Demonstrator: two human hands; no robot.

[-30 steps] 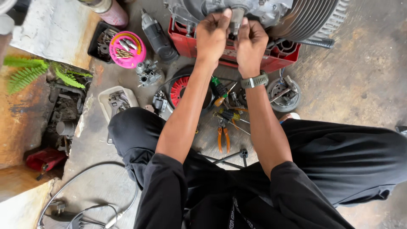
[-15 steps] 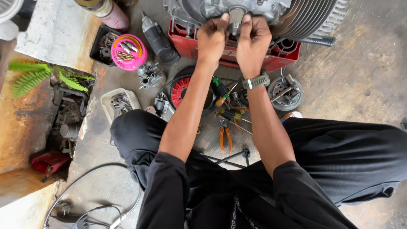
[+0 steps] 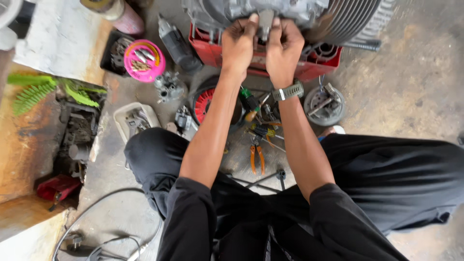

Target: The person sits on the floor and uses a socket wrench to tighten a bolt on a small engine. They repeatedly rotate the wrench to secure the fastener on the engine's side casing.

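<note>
- Gripping from both sides, the 2 hands close on a small grey metal part (image 3: 265,20) that sticks out of the grey engine block (image 3: 295,10) at the top of the view; the left hand (image 3: 240,42) has its fingers curled shut around the part's left side, the right hand (image 3: 284,46) is curled shut on its right side.
- Slipping looks like the nearest risk: the part is narrow and pinched mostly by fingertips, so a greasy surface could let it jump free, and knuckles could strike the block's edges.
- Resting on a red crate (image 3: 316,65) that is narrower than it, the engine block with its cooling fins (image 3: 355,19) could rock or slide if the pull goes sideways rather than straight.
- Dropping the part would send it into clutter on the concrete floor (image 3: 411,92): screwdrivers (image 3: 258,113), orange-handled pliers (image 3: 256,158), a round red-and-black flywheel (image 3: 205,104) and a grey round plate (image 3: 324,104) lie just beneath the forearms, so a small piece could get lost among them.
- Leaning further forward could press the person's knees onto those tools, or onto the T-handled wrench (image 3: 270,178) between the legs.
- Sitting well to the left, the pink bowl (image 3: 144,60) of small parts is unlikely to be disturbed.
</note>
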